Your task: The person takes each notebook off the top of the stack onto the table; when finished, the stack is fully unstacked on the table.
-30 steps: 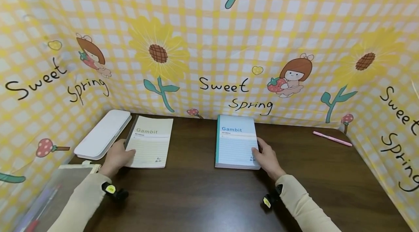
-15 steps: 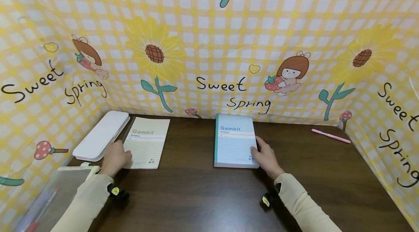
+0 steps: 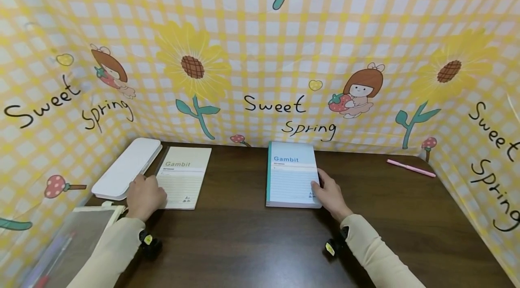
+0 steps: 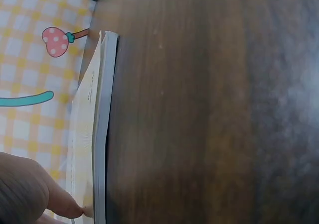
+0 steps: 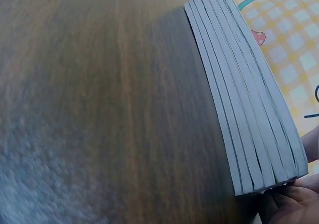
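The left hand (image 3: 145, 195) has its fingers curled at the near left edge of a cream notebook (image 3: 184, 179) and pinches it there, with the thumb on the cover. This notebook lies just to the right of that hand; its cover says "Gambit", and below, in small letters, "NOTEBOOK". The right hand (image 3: 331, 193) grips the right edge of a stack of blue notebooks (image 3: 290, 179), thumb on top. The upper cover also reads "Gambit" and "NOTEBOOK"; the corner mark beside the thumb begins with "A", but the rest is too small for reading. Beyond the left hand, to its left, is a plain white case (image 3: 126, 168); nearer, partly under the sleeve, a mesh pouch (image 3: 87, 229). Right of the right hand, farther, lies a pink pen (image 3: 411, 168). Behind both hands, the checked cloth (image 3: 260, 53) repeats "Sweet Spring" in black handwriting.
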### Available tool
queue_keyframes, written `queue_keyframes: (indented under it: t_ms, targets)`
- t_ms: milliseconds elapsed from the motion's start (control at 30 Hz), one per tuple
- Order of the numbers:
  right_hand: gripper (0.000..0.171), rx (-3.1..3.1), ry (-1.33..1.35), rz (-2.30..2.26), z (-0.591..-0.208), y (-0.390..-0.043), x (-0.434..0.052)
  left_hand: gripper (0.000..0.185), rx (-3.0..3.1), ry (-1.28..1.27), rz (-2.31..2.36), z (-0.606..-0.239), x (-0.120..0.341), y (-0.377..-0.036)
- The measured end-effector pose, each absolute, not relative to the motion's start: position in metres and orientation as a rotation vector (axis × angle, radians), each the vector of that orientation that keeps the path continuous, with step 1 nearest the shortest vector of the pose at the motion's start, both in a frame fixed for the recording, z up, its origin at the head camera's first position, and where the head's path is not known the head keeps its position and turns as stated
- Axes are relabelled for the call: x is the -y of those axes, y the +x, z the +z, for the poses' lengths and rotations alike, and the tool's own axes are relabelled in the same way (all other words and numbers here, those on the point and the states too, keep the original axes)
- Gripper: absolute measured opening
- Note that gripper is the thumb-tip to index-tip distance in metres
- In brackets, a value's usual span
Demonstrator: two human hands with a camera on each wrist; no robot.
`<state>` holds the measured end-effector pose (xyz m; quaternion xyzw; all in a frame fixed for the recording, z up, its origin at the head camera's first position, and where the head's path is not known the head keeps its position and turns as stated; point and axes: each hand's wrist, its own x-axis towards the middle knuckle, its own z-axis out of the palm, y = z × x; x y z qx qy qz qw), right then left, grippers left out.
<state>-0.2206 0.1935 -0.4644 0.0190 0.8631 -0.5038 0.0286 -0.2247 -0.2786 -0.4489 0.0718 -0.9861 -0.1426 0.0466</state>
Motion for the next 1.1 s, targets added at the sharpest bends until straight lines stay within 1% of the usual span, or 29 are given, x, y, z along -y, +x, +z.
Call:
queue_keyframes:
  t_ms: [100,167,300,467,633,733,767,833,933,1100]
  targets:
    - [0.056,-2.661,0.057,-1.547,-0.464,-0.221,-0.194,0.026,2.986,0.179,-0.440,-0.447,0.279,-0.225]
    - [0.057,-2.662,0.063,-1.540,-0.464,-0.220,-0.195,0.030,2.943,0.141,-0.465,-0.443,0.277,-0.227]
    - [0.056,-2.668,0.058,-1.545,-0.463,-0.219,-0.197,0.038,2.810,0.000,-0.585,-0.427,0.259,-0.239]
    - [0.055,-2.680,0.061,-1.550,-0.463,-0.219,-0.197,0.039,2.807,-0.200,-0.870,-0.417,0.198,-0.260]
    - [0.055,-2.685,0.061,-1.531,-0.465,-0.220,-0.193,0.035,2.850,-0.336,-1.039,-0.429,0.121,-0.267]
    - [0.055,-2.695,0.069,-1.537,-0.467,-0.220,-0.192,0.027,2.906,-0.413,-1.109,-0.439,0.078,-0.266]
    - [0.055,-2.695,0.072,-1.540,-0.468,-0.220,-0.191,0.028,2.926,-0.428,-1.140,-0.443,0.066,-0.265]
    - [0.055,-2.695,0.070,-1.542,-0.469,-0.220,-0.189,0.035,2.955,-0.406,-1.179,-0.447,0.048,-0.262]
    - [0.055,-2.696,0.069,-1.536,-0.469,-0.220,-0.186,0.043,2.970,-0.336,-1.156,-0.450,0.032,-0.257]
    - [0.054,-2.725,0.078,-1.511,-0.465,-0.220,-0.190,0.037,2.958,-0.310,-1.064,-0.447,0.023,-0.255]
